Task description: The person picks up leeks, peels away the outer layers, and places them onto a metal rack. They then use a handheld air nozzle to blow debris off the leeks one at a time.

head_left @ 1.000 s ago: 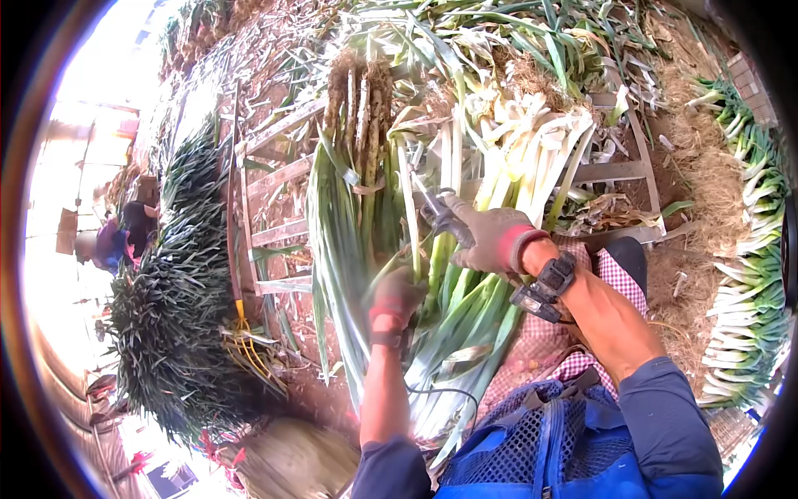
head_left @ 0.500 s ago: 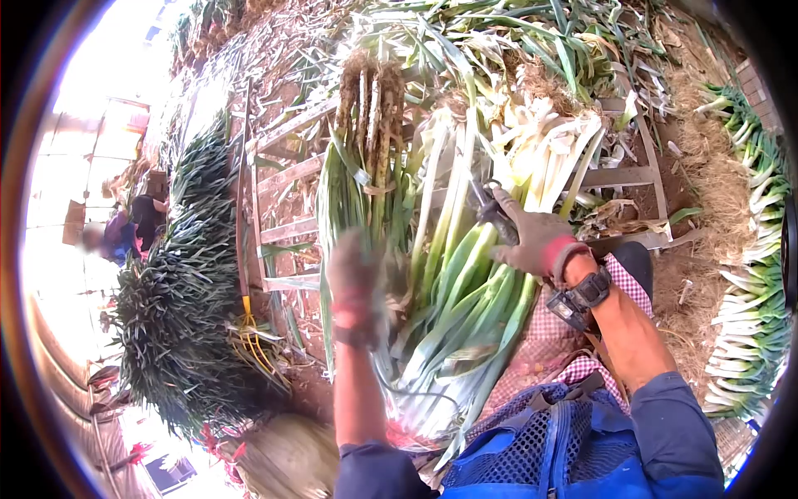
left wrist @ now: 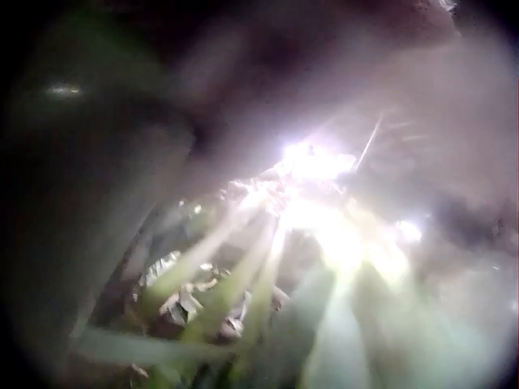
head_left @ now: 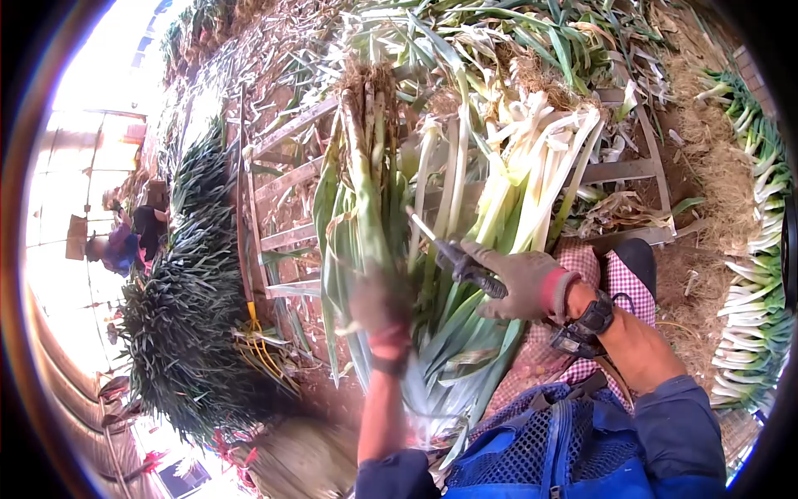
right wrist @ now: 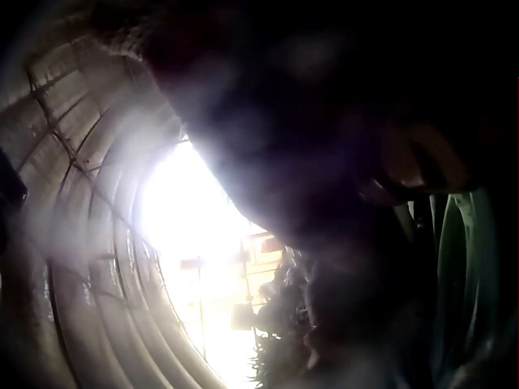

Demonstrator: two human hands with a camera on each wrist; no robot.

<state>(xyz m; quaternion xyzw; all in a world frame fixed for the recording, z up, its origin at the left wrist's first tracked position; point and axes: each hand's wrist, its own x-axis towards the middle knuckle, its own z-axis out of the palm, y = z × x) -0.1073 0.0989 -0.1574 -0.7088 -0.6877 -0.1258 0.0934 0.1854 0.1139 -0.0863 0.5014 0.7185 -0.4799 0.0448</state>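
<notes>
My gloved left hand (head_left: 380,308), blurred by motion, grips an unpeeled leek (head_left: 368,204) by its green part; the brown, rooty end points away from me over the bundle on the left. My gloved right hand (head_left: 528,284) holds a dark tool (head_left: 472,268) with a thin metal tip aimed up and left, close to that leek. Right of it, peeled white leeks (head_left: 544,158) lie with their green leaves toward my lap. The left wrist view shows blurred pale stalks (left wrist: 235,284) under glare; the right wrist view is mostly dark.
A slatted wooden rack (head_left: 619,172) lies under the leeks. Dark green leeks (head_left: 187,316) are heaped at left, beside a hose (head_left: 246,249); white-stemmed leeks (head_left: 744,333) line the right. Another person (head_left: 125,245) is at far left. Leaf scraps cover the ground.
My left hand has moved left over the unpeeled bundle, then back right and down with a leek in its grip. My right hand has shifted right and slightly down, still holding the tool.
</notes>
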